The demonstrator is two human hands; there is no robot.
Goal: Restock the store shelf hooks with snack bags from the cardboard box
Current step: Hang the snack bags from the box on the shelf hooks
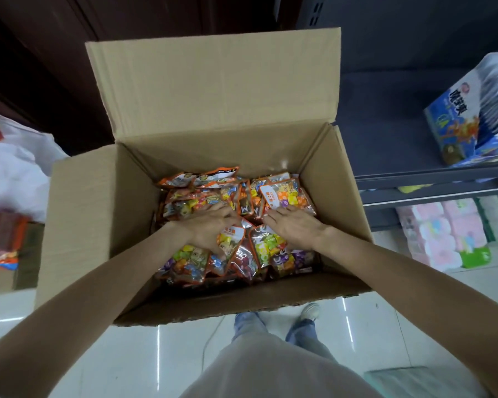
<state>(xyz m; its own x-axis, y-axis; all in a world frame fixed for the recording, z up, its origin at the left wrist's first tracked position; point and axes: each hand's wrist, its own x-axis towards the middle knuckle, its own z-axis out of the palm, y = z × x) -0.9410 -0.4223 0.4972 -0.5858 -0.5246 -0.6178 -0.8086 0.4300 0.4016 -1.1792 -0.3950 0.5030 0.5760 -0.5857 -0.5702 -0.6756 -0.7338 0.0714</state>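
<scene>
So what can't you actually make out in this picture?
- Shelf hooks: none in the head view, out of frame.
- Print on the snack bags: too small and blurred to read.
- Depth of bags in the cardboard box: the top layer hides it.
- Left hand fingers: tucked among bags, so any grip is unclear.
- Blue carton: cut off by the right edge.

At three o'clock, a blue printed carton [460, 122] sits on a dark shelf [391, 110]; pink wrapped packs [440, 231] below it. White plastic bag [9, 168] at nine o'clock.
</scene>
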